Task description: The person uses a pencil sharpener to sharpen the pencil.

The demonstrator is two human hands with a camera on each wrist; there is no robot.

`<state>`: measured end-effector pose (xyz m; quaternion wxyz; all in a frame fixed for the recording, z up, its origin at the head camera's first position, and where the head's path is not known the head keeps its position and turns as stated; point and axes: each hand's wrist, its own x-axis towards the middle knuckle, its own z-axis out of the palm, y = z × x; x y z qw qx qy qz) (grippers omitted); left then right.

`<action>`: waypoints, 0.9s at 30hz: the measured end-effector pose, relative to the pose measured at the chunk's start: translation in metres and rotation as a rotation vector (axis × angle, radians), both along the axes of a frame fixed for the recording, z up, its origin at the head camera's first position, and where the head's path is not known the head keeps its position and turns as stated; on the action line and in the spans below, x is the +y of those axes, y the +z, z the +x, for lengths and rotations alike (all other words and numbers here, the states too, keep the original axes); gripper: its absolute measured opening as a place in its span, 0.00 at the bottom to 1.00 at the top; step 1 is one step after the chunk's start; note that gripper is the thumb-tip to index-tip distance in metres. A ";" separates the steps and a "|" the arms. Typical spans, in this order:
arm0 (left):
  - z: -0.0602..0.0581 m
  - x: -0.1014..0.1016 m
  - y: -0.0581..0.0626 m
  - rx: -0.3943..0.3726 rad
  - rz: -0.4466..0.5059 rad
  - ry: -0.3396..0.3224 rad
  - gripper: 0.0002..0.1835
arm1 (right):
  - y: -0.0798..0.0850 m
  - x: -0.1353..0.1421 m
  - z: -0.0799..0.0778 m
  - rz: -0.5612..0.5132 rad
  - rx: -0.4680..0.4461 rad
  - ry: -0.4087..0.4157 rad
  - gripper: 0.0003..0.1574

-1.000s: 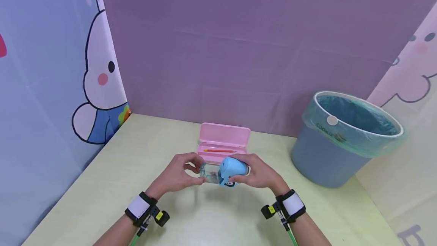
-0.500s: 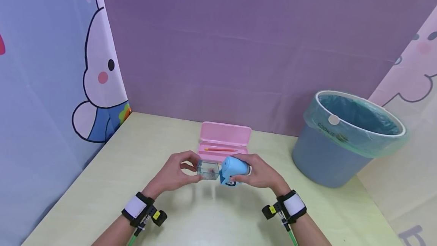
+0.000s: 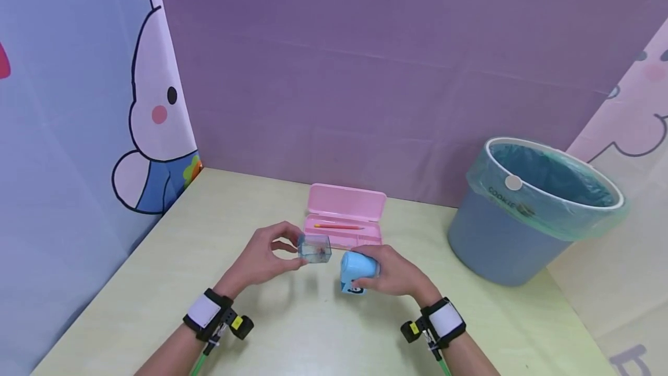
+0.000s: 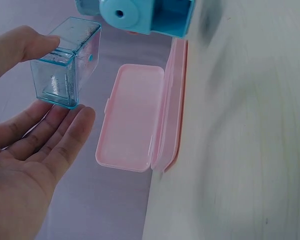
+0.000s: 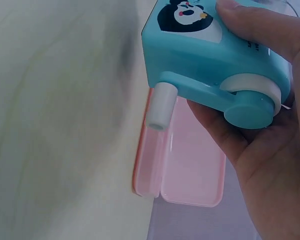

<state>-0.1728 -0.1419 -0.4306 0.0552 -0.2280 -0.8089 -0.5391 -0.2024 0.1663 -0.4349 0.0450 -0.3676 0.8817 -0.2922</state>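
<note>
My left hand [image 3: 261, 257] pinches a clear blue shavings drawer [image 3: 315, 249] between thumb and fingertips. Some dark bits cling inside the drawer [image 4: 70, 62] in the left wrist view. Held by my right hand [image 3: 395, 271] is a light-blue crank pencil sharpener [image 3: 359, 267] with a panda picture. Its crank, tipped by a white knob [image 5: 161, 106], shows in the right wrist view. The sharpener's drawer slot [image 4: 174, 17] is bare in the left wrist view. A gap separates drawer and sharpener, both above the table.
Behind the hands lies an open pink pencil case [image 3: 346, 205] with an orange-red pencil [image 3: 339, 227] in it. A blue bin [image 3: 508, 237] with a green liner stands at the right. A purple cloth [image 3: 323, 74] backs the table [image 3: 235, 208].
The left hand has drawn the drawer out of the sharpener, leftward and slightly up. The right hand with the sharpener has dropped a little lower in the view.
</note>
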 end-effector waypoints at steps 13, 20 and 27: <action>-0.008 0.002 0.009 0.031 0.016 0.028 0.23 | -0.013 -0.003 0.002 0.018 0.037 0.039 0.33; -0.011 0.006 0.015 0.059 0.032 0.002 0.23 | -0.011 0.004 0.005 -0.092 -0.040 0.004 0.46; -0.014 0.020 0.024 0.073 0.023 -0.041 0.25 | 0.006 0.009 0.003 -0.344 -0.047 -0.042 0.45</action>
